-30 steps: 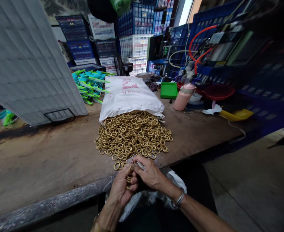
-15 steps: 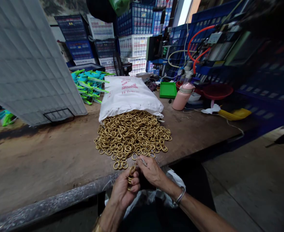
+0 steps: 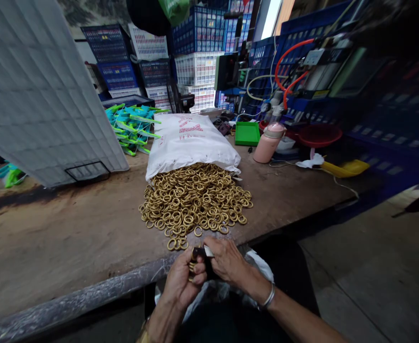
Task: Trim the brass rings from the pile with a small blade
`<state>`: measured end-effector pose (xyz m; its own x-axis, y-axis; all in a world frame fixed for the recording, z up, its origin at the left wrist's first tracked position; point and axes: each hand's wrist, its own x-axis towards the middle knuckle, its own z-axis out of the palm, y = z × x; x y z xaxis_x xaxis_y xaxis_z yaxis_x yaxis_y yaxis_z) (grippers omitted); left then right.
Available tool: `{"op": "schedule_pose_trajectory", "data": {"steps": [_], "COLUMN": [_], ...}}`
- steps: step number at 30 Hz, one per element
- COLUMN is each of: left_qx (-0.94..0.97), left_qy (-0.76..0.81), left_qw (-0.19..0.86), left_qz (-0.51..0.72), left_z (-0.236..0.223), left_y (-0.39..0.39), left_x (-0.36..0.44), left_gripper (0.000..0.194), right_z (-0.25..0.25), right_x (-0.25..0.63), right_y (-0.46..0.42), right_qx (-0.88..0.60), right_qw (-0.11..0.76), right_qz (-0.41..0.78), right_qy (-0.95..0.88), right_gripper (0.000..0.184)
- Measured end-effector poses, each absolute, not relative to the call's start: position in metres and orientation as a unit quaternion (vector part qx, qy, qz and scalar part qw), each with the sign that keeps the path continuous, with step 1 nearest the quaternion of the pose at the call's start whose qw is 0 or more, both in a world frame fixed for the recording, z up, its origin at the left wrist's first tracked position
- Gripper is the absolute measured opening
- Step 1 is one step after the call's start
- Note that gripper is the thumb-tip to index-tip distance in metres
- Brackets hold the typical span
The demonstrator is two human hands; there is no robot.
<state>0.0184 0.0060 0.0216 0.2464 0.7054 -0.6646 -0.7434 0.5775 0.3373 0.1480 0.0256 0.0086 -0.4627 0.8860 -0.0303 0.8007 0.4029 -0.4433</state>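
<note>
My left hand point(image 3: 181, 278) is closed around several brass-coloured rings point(image 3: 192, 269), stacked along its curled fingers. Close against it, my right hand point(image 3: 226, 259) grips a small flat tool point(image 3: 208, 251) with a pale, whitish face; its exact kind does not show. A dark shape lies between the tool and the left fingertips, too small to make out. Just beyond both hands, a heap of loose brass-coloured rings point(image 3: 195, 195) spills from the mouth of a white woven sack point(image 3: 193, 147) with red print.
The brown worktable point(image 3: 70, 238) ends just in front of me. A tall pale ribbed panel point(image 3: 52, 95) stands left, beside green and turquoise plastic parts point(image 3: 131, 126). Right are a green tray point(image 3: 247, 133), a pink bottle point(image 3: 267, 144) and a red dish point(image 3: 320, 136). Stacked crates point(image 3: 198, 69) fill the back.
My right hand has shifted slightly down and right, turning so the tool's pale face shows at the left fingertips. The left hand keeps its rings nearly still.
</note>
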Motion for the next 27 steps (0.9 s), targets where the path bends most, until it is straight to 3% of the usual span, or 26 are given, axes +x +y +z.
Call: {"op": "schedule_pose_trajectory", "data": {"steps": [9, 13, 20, 27], "left_qx": [-0.090, -0.127, -0.187, -0.125], "left_qy": [0.410, 0.434, 0.524, 0.465], "left_qw": [0.805, 0.809, 0.708, 0.711], "left_qz": [0.420, 0.375, 0.434, 0.513], "left_z": [0.016, -0.005, -0.041, -0.058], "left_y": [-0.019, -0.043, -0.029, -0.029], "left_x": [0.008, 0.003, -0.005, 0.004], "left_gripper": [0.020, 0.024, 0.015, 0.013], "right_z": [0.003, 0.002, 0.010, -0.002], "right_x": [0.137, 0.138, 0.103, 0.075], "right_y": [0.027, 0.036, 0.034, 0.030], "right_qx": [-0.567, -0.551, -0.480, -0.451], "right_qw": [0.045, 0.086, 0.126, 0.088], "right_qz": [0.177, 0.158, 0.209, 0.118], "right_qy": [-0.803, -0.815, -0.842, -0.880], "right_gripper": [0.028, 0.027, 0.034, 0.052]}}
